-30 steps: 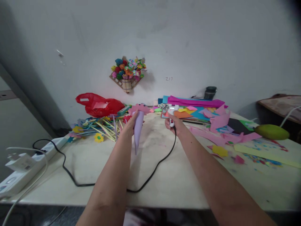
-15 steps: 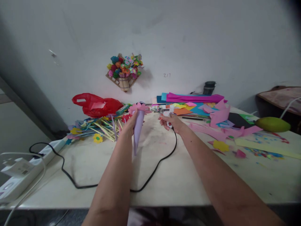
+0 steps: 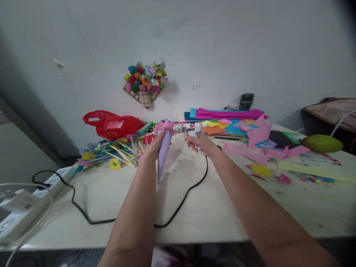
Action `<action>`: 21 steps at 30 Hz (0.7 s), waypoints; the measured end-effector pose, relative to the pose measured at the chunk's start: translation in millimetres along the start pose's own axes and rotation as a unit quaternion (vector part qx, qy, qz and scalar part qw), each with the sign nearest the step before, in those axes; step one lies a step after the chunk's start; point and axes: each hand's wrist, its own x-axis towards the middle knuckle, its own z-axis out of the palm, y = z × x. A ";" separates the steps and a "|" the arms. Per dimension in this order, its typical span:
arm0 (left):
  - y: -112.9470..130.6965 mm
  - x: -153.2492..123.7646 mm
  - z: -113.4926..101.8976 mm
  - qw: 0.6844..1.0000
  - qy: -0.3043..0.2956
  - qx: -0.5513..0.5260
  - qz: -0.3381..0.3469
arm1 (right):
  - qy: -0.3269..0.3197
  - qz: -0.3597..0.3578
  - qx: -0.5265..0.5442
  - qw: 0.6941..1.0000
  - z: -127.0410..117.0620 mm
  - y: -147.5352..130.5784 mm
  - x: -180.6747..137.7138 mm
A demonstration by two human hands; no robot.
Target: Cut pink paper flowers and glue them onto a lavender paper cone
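My left hand is closed around a light purple paper cone, which points down toward the table. A pink scalloped piece sits at the cone's wide top. In my right hand is a white hot glue gun, gripped by its handle. Its nozzle end points left and comes close to the pink piece; whether they touch I cannot tell. A black cord runs from the gun across the table.
Paper flowers and stems lie left, before a red plastic bag. Coloured sheets and pink scraps cover the right, near a green mango-like fruit. A power strip lies left. A flower basket hangs on the wall.
The glue gun has turned a little in my right hand, and its red switch is now out of sight. My right hand has shifted slightly left. My left hand keeps its hold on the cone.
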 end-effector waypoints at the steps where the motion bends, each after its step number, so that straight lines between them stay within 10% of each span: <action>1: -0.5 0.5 -0.3 1.000 -0.001 0.002 -0.001 | 0.003 -0.001 -0.007 1.000 0.3 -0.4 -0.2; 21: 1.2 -0.8 -1.8 0.999 -0.023 0.024 -0.013 | 0.000 -0.009 -0.021 1.000 0.9 -4.0 0.2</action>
